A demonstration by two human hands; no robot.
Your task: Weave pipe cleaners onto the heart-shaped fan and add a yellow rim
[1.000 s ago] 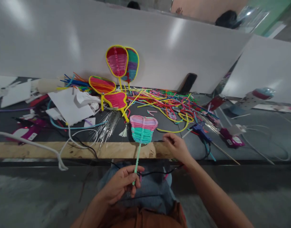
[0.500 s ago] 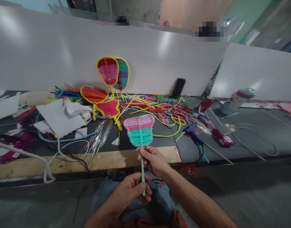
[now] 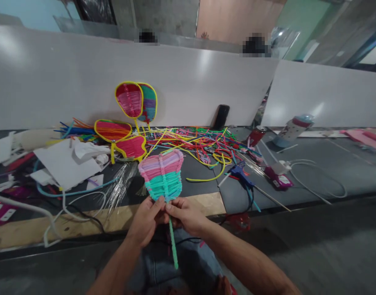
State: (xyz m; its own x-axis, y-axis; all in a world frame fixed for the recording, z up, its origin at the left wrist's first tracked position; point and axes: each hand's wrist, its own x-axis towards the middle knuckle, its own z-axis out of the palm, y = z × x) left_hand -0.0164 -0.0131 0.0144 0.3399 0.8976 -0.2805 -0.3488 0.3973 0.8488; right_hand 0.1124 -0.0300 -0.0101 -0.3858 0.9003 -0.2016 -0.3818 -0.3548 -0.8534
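Note:
A small hand fan made of pipe cleaners (image 3: 164, 180) is held up over the table's front edge. Pink and lilac rows form its upper half, turquoise rows the lower, and a green twisted handle points down toward my lap. My left hand (image 3: 147, 217) pinches the fan at the left of its base, where blade meets handle. Close beside it, my right hand (image 3: 185, 213) grips the top of the handle between thumb and fingers. The handle's lower part hangs free beneath both hands.
Loose coloured pipe cleaners (image 3: 188, 141) spread along the back. Yellow-rimmed fans (image 3: 129, 100) lean on the white partition (image 3: 182, 82). To the right are a blue glue gun (image 3: 242, 174), a phone (image 3: 221, 116), a can (image 3: 257, 135) and a bottle (image 3: 295, 129). Papers (image 3: 65, 164) and cables lie left.
My left hand has moved up from the handle's lower end to the fan's base, beside my right hand. The fan has come closer and tilts slightly left. The view has shifted a little.

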